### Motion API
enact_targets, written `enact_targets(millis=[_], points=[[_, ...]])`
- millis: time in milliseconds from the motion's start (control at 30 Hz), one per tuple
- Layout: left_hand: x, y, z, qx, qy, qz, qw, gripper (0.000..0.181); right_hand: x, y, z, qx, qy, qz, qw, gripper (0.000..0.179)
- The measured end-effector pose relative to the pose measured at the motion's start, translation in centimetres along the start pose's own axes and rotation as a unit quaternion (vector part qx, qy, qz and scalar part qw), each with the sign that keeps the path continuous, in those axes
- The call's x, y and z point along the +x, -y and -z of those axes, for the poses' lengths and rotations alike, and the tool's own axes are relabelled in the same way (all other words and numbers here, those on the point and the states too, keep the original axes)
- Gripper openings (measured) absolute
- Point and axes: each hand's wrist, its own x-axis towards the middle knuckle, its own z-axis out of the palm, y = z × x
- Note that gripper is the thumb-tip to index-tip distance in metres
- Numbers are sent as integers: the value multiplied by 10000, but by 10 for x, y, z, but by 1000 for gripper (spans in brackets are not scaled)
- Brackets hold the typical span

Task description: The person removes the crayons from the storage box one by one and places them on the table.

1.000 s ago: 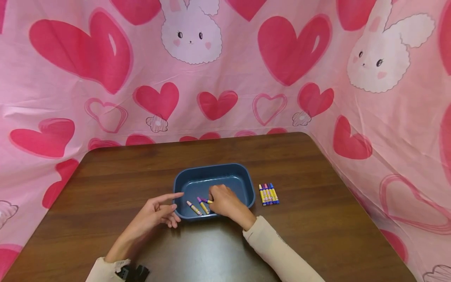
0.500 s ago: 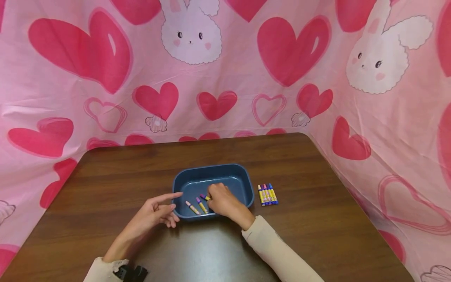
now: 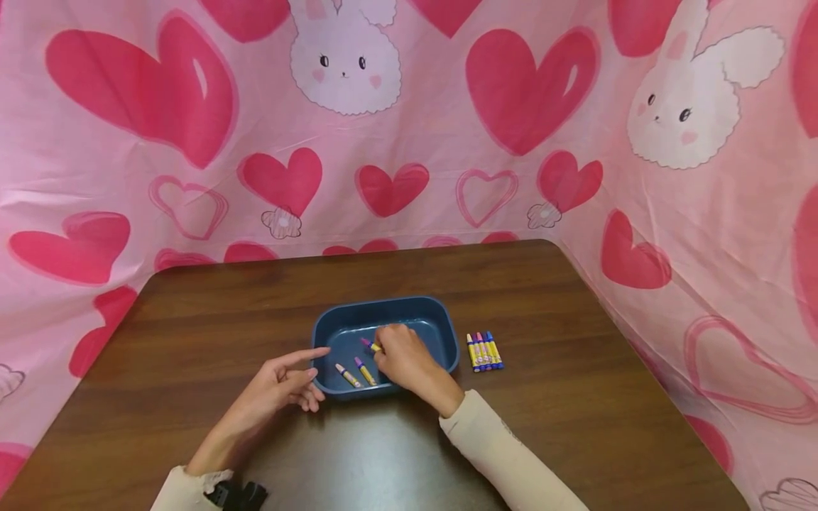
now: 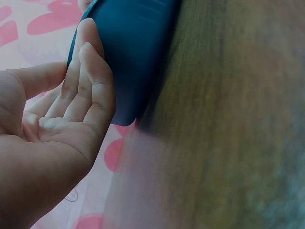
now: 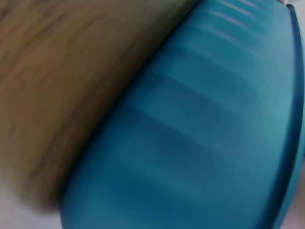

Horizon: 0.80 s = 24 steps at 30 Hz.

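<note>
Crayon (image 3: 370, 345) pinched in our right hand (image 3: 407, 356) over the tray (image 3: 385, 301), we rest our relaxed left hand (image 3: 284, 383) against its edge, apparently for steadiness.

Tray (image 3: 383, 312) dark blue; crayons (image 3: 486, 353) yellow-wrapped; table (image 3: 575, 411) brown, wood-grained; backdrop (image 3: 441, 92) pink, red hearts (image 3: 533, 92), white rabbits (image 3: 345, 71).

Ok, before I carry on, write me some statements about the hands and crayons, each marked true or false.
1. The right hand holds a crayon. True.
2. The left hand is at the left end of the tray. True.
3. A row of crayons lies on the table, right of the tray. True.
4. The left hand also holds a crayon. False: it holds none.
5. Every crayon is outside the tray. False: two loose crayons lie inside.
</note>
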Motion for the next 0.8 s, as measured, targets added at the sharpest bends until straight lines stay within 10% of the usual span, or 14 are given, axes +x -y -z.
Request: enact_targets(millis=[233,800], points=[[1,-1,1,5,12,46,10000,52,-3,4,15,290,-5,-304,9991,4],[1,-1,1,11,12,-19,10000,51,-32,-3,44,459,-411,-581,9964,14]])
